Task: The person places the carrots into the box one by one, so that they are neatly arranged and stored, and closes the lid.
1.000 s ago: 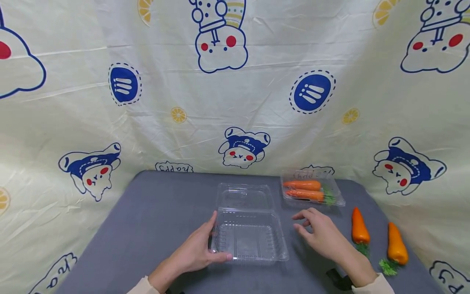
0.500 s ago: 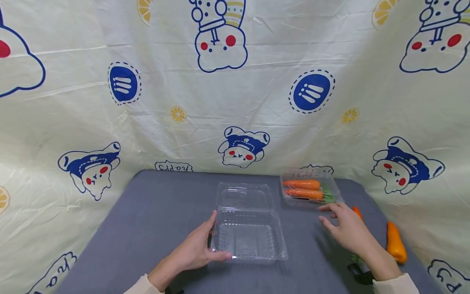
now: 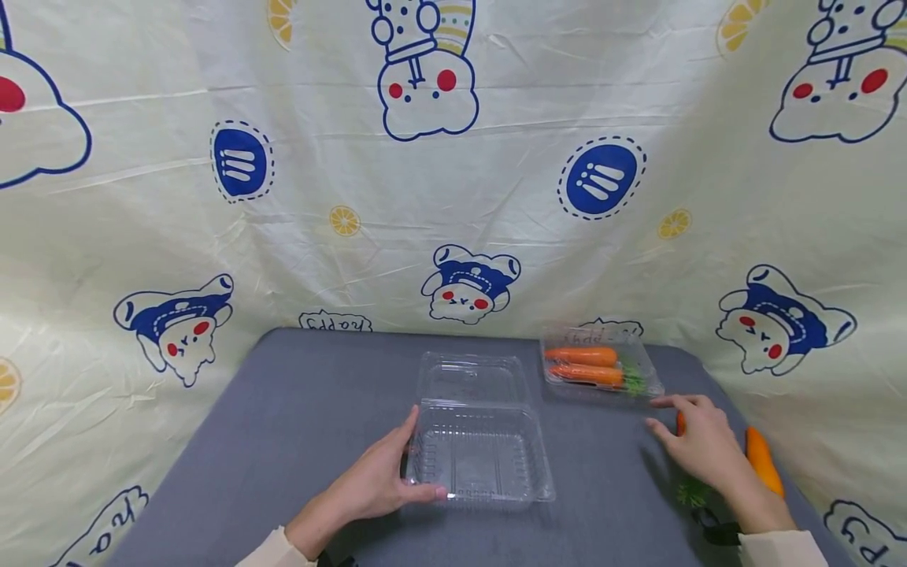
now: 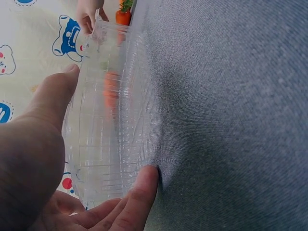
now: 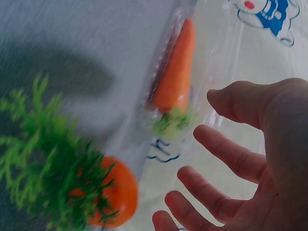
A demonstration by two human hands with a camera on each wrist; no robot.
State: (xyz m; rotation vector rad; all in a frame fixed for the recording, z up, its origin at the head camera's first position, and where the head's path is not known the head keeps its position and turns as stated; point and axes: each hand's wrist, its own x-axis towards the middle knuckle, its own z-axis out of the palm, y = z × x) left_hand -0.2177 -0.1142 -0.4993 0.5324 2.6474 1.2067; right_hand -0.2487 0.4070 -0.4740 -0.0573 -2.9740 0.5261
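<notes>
An open clear plastic clamshell box (image 3: 482,494) stands mid-table with its lid folded back. My left hand (image 3: 375,476) holds its left side, thumb along the front rim and fingers at the side wall; the left wrist view shows the box between thumb and fingers. Over at the right, my right hand (image 3: 705,441) hovers with spread fingers above a carrot (image 3: 681,423), hiding most of it. That carrot's green top (image 5: 43,159) and rounded orange end (image 5: 125,192) show in the right wrist view, apart from the fingers. Nothing is in the right hand.
Another clear box (image 3: 655,386) stands at the back right, with two carrots (image 3: 586,374) inside. A further orange carrot (image 3: 763,461) lies at the right table edge, partly behind the right wrist. A printed curtain (image 3: 298,260) hangs behind the grey table (image 3: 305,409).
My right hand has moved to the right, from beside the open box to over the nearer loose carrot. The left hand and both boxes have stayed in place.
</notes>
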